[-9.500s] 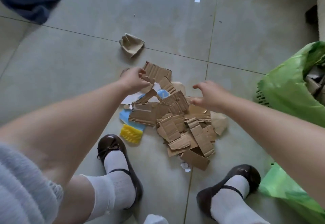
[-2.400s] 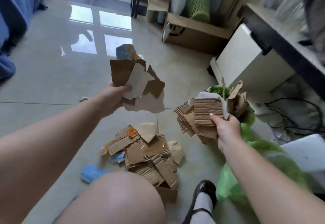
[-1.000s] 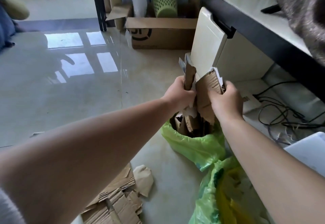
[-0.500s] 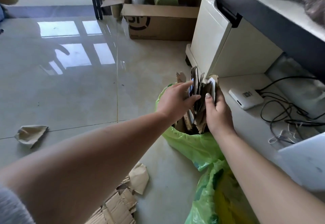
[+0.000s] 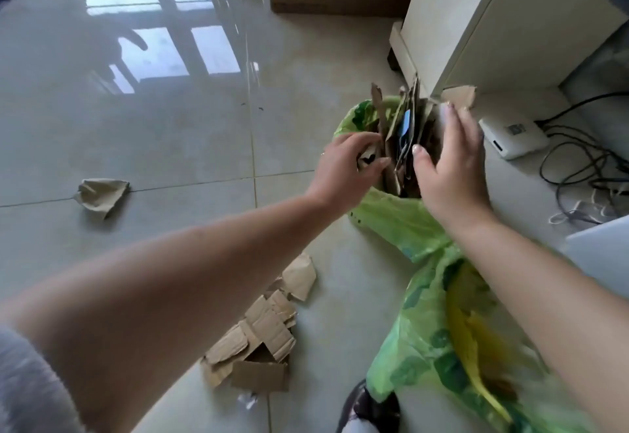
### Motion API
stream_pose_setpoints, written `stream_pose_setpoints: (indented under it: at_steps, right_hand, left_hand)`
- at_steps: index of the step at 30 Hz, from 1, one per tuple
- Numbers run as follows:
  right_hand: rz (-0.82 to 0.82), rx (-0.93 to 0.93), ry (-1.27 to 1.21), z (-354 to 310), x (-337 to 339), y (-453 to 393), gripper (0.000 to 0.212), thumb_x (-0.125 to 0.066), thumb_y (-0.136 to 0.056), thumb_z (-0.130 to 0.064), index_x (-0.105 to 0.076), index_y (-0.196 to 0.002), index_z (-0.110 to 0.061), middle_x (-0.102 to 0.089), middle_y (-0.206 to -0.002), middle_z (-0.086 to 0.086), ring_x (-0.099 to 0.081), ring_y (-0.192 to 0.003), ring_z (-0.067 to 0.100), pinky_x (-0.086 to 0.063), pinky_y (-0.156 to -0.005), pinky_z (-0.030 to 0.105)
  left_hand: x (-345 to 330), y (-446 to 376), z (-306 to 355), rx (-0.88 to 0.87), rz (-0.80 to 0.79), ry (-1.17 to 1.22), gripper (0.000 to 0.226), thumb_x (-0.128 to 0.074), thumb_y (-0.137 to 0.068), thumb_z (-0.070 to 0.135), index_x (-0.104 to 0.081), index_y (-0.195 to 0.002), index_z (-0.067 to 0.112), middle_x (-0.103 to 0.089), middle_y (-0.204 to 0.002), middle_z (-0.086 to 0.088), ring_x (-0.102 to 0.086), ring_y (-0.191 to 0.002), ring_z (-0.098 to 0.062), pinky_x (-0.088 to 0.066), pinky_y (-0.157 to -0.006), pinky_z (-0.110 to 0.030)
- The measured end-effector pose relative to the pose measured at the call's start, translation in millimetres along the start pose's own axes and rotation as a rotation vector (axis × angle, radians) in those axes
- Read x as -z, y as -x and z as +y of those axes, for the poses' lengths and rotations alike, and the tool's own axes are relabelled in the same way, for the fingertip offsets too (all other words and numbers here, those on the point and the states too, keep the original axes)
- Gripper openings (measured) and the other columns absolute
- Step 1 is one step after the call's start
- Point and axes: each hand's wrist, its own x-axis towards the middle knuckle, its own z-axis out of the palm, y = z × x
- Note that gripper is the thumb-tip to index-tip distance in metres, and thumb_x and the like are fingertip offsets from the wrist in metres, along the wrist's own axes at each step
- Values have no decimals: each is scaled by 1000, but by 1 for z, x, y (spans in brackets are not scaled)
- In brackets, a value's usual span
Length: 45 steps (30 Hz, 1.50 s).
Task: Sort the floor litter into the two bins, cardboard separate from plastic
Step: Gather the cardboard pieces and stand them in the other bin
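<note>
Centre right: we press cardboard bundle (image 5: pixel 406 133) into bin (image 5: pixel 391 218) (upright), left hand (image 5: pixel 343 170) loose, right hand (image 5: pixel 449 167) flat.

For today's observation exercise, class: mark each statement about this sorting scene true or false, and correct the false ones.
1. Cardboard pieces stand upright in the green-lined bin. True.
2. The floor has been cleared of cardboard. False: a cardboard pile lies near the left arm, and a crumpled piece lies farther left.
3. The right hand rests against the bin's cardboard. True.
4. The left hand holds a plastic bottle. False: no bottle is visible; its fingers reach toward the bin.
5. Cables lie on the floor at right. True.
</note>
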Motion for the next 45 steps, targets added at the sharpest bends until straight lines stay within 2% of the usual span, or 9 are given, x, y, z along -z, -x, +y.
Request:
stream_pose_setpoints:
  at_steps: [3,6,13,20,25,31,35,41,45]
  right_hand:
    - [-190,210,110,-41,10,23,58,-46,-92,-23,-29,-146,-11,-20,-154,17,-16,-144,29,-8,-115,29]
    - [-466,279,132,-81,-2,47,52,-45,-96,-19,-30,-146,-17,-17,-156,11,-14,-145,26,-9,-116,31]
    - [-771,-4,178,-102,-90,112,49,-45,-95,-23,-36,-143,-15,-26,-152,16,-23,-142,28,-18,-115,33]
    - [-833,-391,180,-78,-146,163,50,-51,-92,-29,-40,-140,-18,-42,-143,15,-46,-126,31,-39,-96,32]
    - [-834,-486,243,-54,-180,159,60,-59,-87,-36,-38,-140,-17,-44,-140,15,-48,-125,33,-40,-98,34]
    - [-729,-572,287,-25,-217,149,67,-63,-83,-35,-35,-141,-16,-39,-140,15,-44,-125,35,-38,-102,39]
    - [-645,-527,339,-13,-232,146,72,-66,-83,-36,-32,-142,-16,-38,-141,16,-39,-129,35,-37,-103,39]
    - [-628,-592,240,-1,-238,140,58,-72,-78,-35,-49,-127,-16,-51,-129,13,-53,-115,32,-42,-90,33]
    - [-563,-685,162,2,-220,136,44,-67,-83,-30,-54,-120,-11,-59,-123,11,-55,-112,32,-41,-84,31]
  left_hand:
    - [33,44,-27,94,38,46,39,-63,-88,29,-58,-124,15,-56,-126,-7,-50,-121,-20,-41,-103,-37]
    - [70,86,-68,229,41,-37,40,-61,-89,32,-56,-125,15,-57,-128,-5,-49,-123,-18,-36,-102,-26]
    - [133,167,-156,545,-27,-45,49,-64,-87,33,-51,-128,10,-58,-128,-8,-53,-120,-21,-41,-105,-36]
    - [138,197,-216,813,-158,-36,59,-66,-85,33,-43,-135,11,-51,-135,-10,-56,-117,-30,-49,-93,-36]
    - [123,187,-248,639,-341,-396,66,-69,-80,37,-42,-137,18,-45,-139,-10,-44,-128,-29,-39,-106,-41]
    - [100,158,-268,427,-435,-643,76,-67,-73,41,-36,-139,20,-33,-149,-5,-33,-135,-32,-38,-106,-46]
    - [87,151,-275,405,-432,-751,82,-71,-69,44,-32,-139,23,-37,-140,-8,-33,-130,-32,-30,-104,-47]
    - [81,150,-274,461,-490,-783,87,-78,-60,54,-37,-129,19,-38,-128,-10,-36,-122,-32,-32,-101,-44]
    - [88,150,-270,552,-469,-588,71,-79,-67,45,-40,-118,15,-50,-121,-10,-50,-113,-32,-42,-86,-41]
